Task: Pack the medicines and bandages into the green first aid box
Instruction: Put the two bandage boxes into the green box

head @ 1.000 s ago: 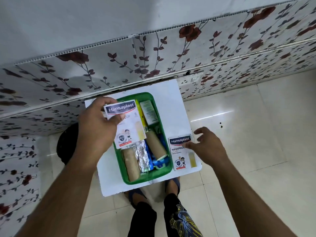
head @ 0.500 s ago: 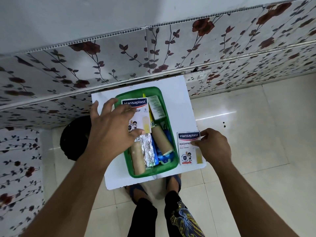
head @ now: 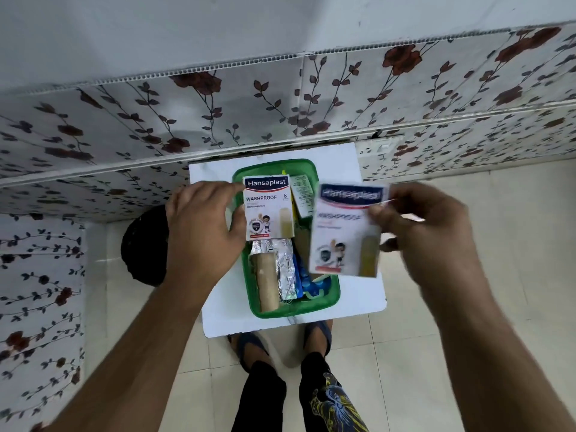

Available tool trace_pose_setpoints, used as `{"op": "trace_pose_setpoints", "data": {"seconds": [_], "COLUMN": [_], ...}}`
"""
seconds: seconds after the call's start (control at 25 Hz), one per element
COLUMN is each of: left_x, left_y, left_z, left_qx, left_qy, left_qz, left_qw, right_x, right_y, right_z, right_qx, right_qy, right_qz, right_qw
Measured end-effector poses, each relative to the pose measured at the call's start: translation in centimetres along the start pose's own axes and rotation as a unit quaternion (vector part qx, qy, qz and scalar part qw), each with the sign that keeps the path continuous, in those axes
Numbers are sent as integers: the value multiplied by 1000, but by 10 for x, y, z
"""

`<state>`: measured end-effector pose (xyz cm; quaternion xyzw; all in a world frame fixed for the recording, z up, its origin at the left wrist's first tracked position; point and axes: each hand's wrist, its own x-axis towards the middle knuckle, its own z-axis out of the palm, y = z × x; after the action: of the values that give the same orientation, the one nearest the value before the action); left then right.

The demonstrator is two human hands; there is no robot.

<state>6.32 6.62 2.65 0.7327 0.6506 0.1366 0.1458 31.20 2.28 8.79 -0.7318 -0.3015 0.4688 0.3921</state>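
The green first aid box (head: 331, 295) stands on a small white table (head: 369, 296). Inside it lie a tan bandage roll (head: 268, 285), a foil strip (head: 286, 271), a blue item (head: 308, 283) and a pale green carton (head: 301, 194). One Hansaplast plaster pack (head: 268, 210) lies flat across the box's far left part. My left hand (head: 202, 232) is beside it, fingers apart, thumb touching its left edge. My right hand (head: 427, 232) pinches a second Hansaplast pack (head: 346, 232) by its top right corner, lifted over the box's right side and blurred by motion.
A floral-patterned wall panel (head: 280, 98) runs just behind the table. A black round object (head: 141, 244) sits on the floor left of the table. My feet in sandals (head: 318, 335) stand under the table's near edge on pale tiles (head: 467, 198).
My left hand set the first pack in the box and drew back to its left edge. My right hand picked the second pack off the table and raised it toward the box.
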Motion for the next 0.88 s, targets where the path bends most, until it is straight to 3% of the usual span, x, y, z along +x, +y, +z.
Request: {"op": "trace_pose_setpoints", "data": {"seconds": [0.08, 0.16, 0.32, 0.4, 0.56, 0.68, 0.88], "left_x": [-9, -16, -27, -31, -35, -34, -34], "left_y": [-8, -17, -31, -34, -35, -37, -36], "left_z": [0, 1, 1, 1, 1, 2, 8], "left_qx": [-28, -45, -61, -73, -93, -98, -115], "left_qy": [-8, -26, -33, -33, -40, -41, -45], "left_qz": [-14, -20, -46, -58, -60, -59, -53], "left_qw": [999, 998, 997, 995, 993, 993, 991], "right_x": [-3, -3, -15, -24, -27, -18, -18], "right_y": [6, 20, 31, 36, 58, 63, 69], "right_z": [34, 60, 77, 79, 84, 75, 76], "right_qx": [-74, -199, -512, -530, -562, -604, -586], "right_qy": [-87, -109, -54, -46, -142, -100, -94], "right_qz": [29, 3, -154, -232, -271, -268, -280], "right_qw": [993, 974, 843, 814, 768, 744, 754]}}
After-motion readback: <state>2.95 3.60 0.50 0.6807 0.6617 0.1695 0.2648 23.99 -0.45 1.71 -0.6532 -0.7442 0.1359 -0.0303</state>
